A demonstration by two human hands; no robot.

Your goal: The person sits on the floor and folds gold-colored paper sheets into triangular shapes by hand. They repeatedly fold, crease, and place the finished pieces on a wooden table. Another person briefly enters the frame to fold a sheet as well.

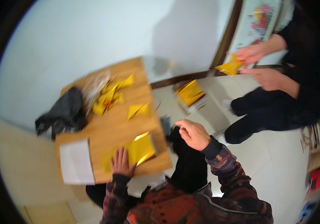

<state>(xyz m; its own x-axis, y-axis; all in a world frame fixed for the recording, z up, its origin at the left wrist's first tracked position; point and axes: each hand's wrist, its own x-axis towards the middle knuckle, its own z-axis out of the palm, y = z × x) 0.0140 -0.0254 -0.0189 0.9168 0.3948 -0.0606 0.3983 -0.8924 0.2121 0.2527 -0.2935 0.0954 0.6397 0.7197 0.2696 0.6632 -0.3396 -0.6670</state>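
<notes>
My left hand [120,162] lies with fingers spread on a shiny gold foil sheet [144,148] near the front edge of the wooden table. Off the table's right edge, my right hand [194,134] hangs in the air above my leg. Its fingers are loosely bent, thumb and forefinger apart, and nothing shows in them. Beyond the sheet sits a small folded gold piece [139,111]. Farther back is a loose pile of folded gold foil pieces [109,98], partly beside clear plastic wrap [94,87].
A black plastic bag [64,112] and a white paper pad [76,161] occupy the left of the wooden table [104,140]. On the floor stands a box with gold foil [190,93]. At right, another person's hands [262,65] hold a folded gold piece [230,66].
</notes>
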